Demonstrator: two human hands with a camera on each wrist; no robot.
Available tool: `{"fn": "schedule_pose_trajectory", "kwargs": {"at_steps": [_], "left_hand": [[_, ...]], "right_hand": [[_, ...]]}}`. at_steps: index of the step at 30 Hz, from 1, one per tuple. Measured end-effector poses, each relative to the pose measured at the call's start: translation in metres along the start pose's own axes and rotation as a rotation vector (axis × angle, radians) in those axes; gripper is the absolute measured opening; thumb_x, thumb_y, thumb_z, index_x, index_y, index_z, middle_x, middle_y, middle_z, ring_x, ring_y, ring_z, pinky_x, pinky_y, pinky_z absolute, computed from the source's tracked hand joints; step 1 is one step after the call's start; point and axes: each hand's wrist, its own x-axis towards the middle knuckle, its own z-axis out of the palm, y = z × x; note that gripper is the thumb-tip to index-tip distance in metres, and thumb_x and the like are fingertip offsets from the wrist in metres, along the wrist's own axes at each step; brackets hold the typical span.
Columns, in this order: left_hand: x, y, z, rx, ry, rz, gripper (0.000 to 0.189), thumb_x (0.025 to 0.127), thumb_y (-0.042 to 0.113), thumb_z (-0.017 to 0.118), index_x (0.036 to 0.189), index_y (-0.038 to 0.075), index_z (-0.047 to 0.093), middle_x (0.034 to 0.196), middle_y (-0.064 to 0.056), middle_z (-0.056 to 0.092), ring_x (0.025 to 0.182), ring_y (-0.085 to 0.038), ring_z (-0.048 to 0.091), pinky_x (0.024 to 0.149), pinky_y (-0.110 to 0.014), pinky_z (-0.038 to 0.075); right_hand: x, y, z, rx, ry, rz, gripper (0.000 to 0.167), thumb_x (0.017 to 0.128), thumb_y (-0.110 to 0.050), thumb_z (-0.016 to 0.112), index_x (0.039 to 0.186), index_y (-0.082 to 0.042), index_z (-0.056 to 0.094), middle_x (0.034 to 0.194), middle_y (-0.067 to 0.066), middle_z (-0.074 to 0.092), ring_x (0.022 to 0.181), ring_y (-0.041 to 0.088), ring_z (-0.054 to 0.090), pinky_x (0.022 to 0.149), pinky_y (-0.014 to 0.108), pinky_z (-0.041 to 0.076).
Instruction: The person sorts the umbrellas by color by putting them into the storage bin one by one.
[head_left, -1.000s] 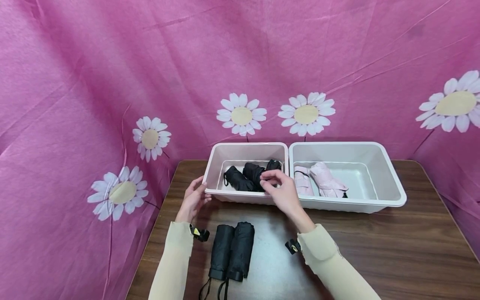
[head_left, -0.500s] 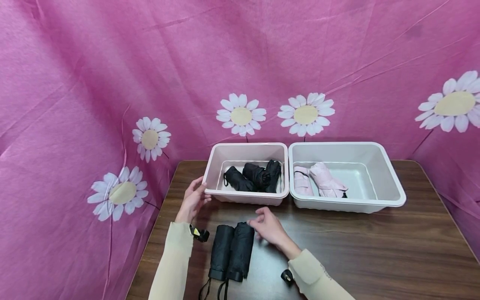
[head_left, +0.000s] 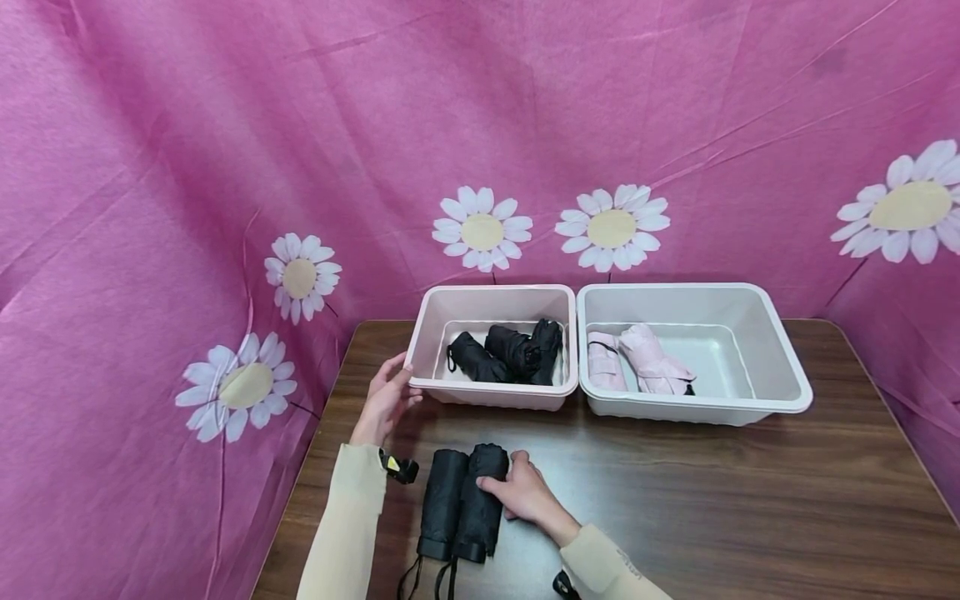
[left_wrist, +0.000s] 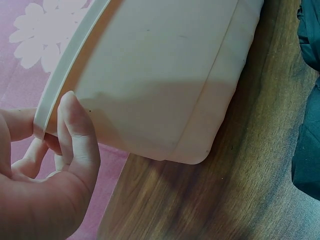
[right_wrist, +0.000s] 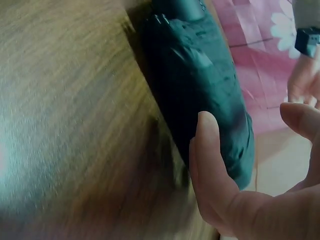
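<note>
My left hand (head_left: 385, 402) holds the near-left corner of the left white bin (head_left: 491, 398). The left wrist view shows its fingers (left_wrist: 77, 120) curled around the bin rim (left_wrist: 65, 75). Two folded black umbrellas lie side by side on the table, the left one (head_left: 442, 504) and the right one (head_left: 483, 504), with wrist straps toward me. My right hand (head_left: 531, 493) is at the right umbrella, thumb over its top and fingers along its right side. In the right wrist view its fingers (right_wrist: 210, 165) are fairly straight beside the umbrella (right_wrist: 200, 80), the thumb spread apart.
Three black umbrellas (head_left: 513, 350) lie in the left bin. The longer right bin (head_left: 750, 350) holds two pink folded umbrellas (head_left: 652, 362). Both bins stand side by side at the back of the wooden table (head_left: 712, 492), against a pink cloth (head_left: 375, 150) with white daisies.
My right hand has come out from over the left bin and down toward me to the right black umbrella on the table. The left hand has stayed on the bin corner.
</note>
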Motion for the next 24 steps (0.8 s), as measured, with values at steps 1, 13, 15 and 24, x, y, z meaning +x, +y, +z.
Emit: {"fn": "schedule_pose_trajectory", "kwargs": {"at_steps": [1, 13, 15, 24], "left_hand": [[0.0, 0.0, 0.0, 0.003, -0.001, 0.0, 0.042, 0.099, 0.015, 0.053, 0.14, 0.019, 0.044, 0.088, -0.007, 0.06, 0.055, -0.01, 0.06, 0.059, -0.025, 0.055], [-0.001, 0.0, 0.0, -0.006, -0.001, 0.01, 0.043, 0.098, 0.016, 0.054, 0.14, 0.018, 0.044, 0.09, -0.011, 0.059, 0.056, -0.011, 0.06, 0.058, -0.024, 0.055], [-0.001, -0.001, 0.0, -0.014, -0.003, 0.013, 0.044, 0.098, 0.016, 0.055, 0.141, 0.018, 0.043, 0.09, -0.011, 0.06, 0.056, -0.011, 0.06, 0.056, -0.024, 0.054], [-0.001, -0.002, 0.001, -0.012, -0.007, 0.028, 0.043, 0.099, 0.016, 0.054, 0.141, 0.017, 0.043, 0.085, -0.007, 0.059, 0.055, -0.011, 0.059, 0.057, -0.025, 0.055]], "right_hand": [[0.0, 0.0, 0.002, -0.026, 0.01, -0.002, 0.086, 0.08, -0.04, 0.073, 0.133, 0.015, 0.034, 0.087, 0.02, 0.06, 0.052, 0.029, 0.064, 0.065, 0.031, 0.052], [0.008, 0.002, 0.025, -0.198, 0.11, -0.022, 0.099, 0.074, -0.044, 0.078, 0.137, 0.014, 0.027, 0.118, 0.037, 0.039, 0.098, 0.042, 0.057, 0.088, 0.052, 0.05], [0.009, 0.003, 0.028, -0.203, 0.114, -0.018, 0.1, 0.074, -0.044, 0.079, 0.137, 0.014, 0.027, 0.117, 0.036, 0.038, 0.092, 0.04, 0.058, 0.085, 0.051, 0.051], [0.014, 0.005, 0.034, -0.254, 0.138, 0.011, 0.102, 0.071, -0.041, 0.081, 0.138, 0.013, 0.028, 0.114, 0.034, 0.039, 0.082, 0.033, 0.057, 0.079, 0.048, 0.053]]}}
